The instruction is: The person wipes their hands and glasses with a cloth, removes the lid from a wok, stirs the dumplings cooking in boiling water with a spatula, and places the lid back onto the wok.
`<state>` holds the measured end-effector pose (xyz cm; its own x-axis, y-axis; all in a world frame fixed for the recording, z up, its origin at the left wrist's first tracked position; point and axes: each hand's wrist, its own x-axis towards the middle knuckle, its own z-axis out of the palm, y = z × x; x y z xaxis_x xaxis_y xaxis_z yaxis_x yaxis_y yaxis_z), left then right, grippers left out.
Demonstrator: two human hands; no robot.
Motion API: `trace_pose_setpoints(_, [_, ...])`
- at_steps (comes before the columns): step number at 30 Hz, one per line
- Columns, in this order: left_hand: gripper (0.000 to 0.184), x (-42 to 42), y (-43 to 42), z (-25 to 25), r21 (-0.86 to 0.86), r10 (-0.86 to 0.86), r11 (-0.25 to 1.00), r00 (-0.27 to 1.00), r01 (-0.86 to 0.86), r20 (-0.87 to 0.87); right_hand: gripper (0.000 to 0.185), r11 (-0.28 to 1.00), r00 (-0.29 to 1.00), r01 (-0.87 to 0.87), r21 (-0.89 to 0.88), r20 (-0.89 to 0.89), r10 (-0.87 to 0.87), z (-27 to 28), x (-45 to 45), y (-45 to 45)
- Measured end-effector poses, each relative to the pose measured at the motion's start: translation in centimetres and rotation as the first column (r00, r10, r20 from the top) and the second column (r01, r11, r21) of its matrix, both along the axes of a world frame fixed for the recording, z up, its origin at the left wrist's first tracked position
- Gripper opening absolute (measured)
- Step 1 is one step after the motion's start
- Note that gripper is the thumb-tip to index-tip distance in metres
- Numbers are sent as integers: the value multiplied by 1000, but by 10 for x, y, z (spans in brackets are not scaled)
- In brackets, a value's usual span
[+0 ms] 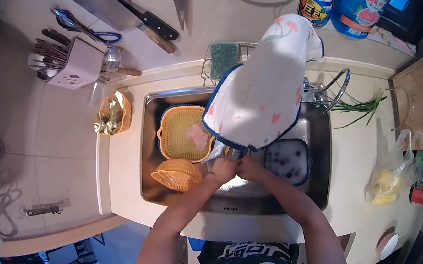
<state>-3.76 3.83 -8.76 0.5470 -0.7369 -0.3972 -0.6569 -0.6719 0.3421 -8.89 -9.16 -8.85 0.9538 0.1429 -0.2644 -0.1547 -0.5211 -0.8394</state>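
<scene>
White floral cloth [264,91] overhangs the sink [276,207] from twelve o'clock, left hand [222,169] and right hand [250,169] together near its hem, grip hidden; work looks under way, completion unclear, with a tub [310,157] at three o'clock.

Past the back edge of your counter [358,166], the white bottle [315,7] has big signs that look like "巨弹". The blue bottle [356,18] beside it seems to say "雕牌". Big white letters on your dark cloth [260,251] are too hidden to read.
</scene>
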Motion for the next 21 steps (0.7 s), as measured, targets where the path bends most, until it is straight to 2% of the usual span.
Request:
trace_pose_setpoints(1, [27,0,1,-5,1,3,1000,1000,-3,-1,19,1000,1000,-3,1,-1,3,-10,-3,0])
trace_pose_setpoints(3, [30,0,1,-8,-13,-72,997,990,74,123,28,977,980,38,209,182,-77,-23,-8,-1])
trace_pose_setpoints(4, [30,1,2,-6,-11,-77,997,989,79,126,28,977,980,41,211,184,-81,-25,-9,-4])
trace_pose_setpoints(5, [34,3,6,-4,-69,-19,997,998,23,53,32,924,980,68,376,-201,9,-27,-9,-9])
trace_pose_setpoints(6, [37,5,9,2,-124,37,991,999,-40,-23,35,849,831,154,505,-531,166,-24,-7,-13])
trace_pose_setpoints(7, [37,9,11,13,-122,40,992,999,-42,-23,35,848,831,152,507,-531,169,-8,-6,-19])
trace_pose_setpoints(9, [41,7,21,35,-439,56,884,968,-162,-244,38,821,873,250,513,-487,38,19,-14,-28])
trace_pose_setpoints(10, [41,7,24,41,-439,55,884,968,-162,-245,38,821,872,252,513,-487,37,21,-13,-30])
trace_pose_setpoints(11, [47,8,27,47,-360,147,872,878,-332,-456,36,793,871,317,520,-490,-27,22,-10,-32])
trace_pose_setpoints(12, [54,10,28,55,-246,232,844,737,-478,-635,35,760,866,379,529,-491,-90,24,-7,-34])
trace_pose_setpoints(13, [48,5,24,81,-185,316,761,605,-621,-731,35,760,868,376,530,-488,-89,29,-8,-36])
trace_pose_setpoints(14, [48,2,29,80,-182,321,759,603,-625,-730,34,714,934,315,625,-339,-115,36,-12,-37])
trace_pose_setpoints(15, [46,1,31,82,-182,329,694,532,-696,-780,33,669,972,235,705,-179,-153,39,-14,-37])
trace_pose_setpoints(16, [44,-2,32,86,-178,326,622,459,-762,-826,33,671,973,229,705,-175,-148,40,-17,-37])
trace_pose_setpoints(17, [39,-7,34,91,-300,269,626,561,-720,-783,33,749,976,206,629,-75,-205,40,-19,-38])
trace_pose_setpoints(18, [39,-9,36,94,-307,269,621,564,-721,-781,35,818,968,192,542,34,-249,41,-22,-39])
trace_pose_setpoints(19, [36,-10,40,97,-308,258,656,589,-689,-766,35,823,969,182,538,42,-242,43,-27,-44])
trace_pose_setpoints(21, [27,-14,49,97,-277,291,741,665,-612,-688,35,942,970,222,252,36,-239,48,-38,-57])
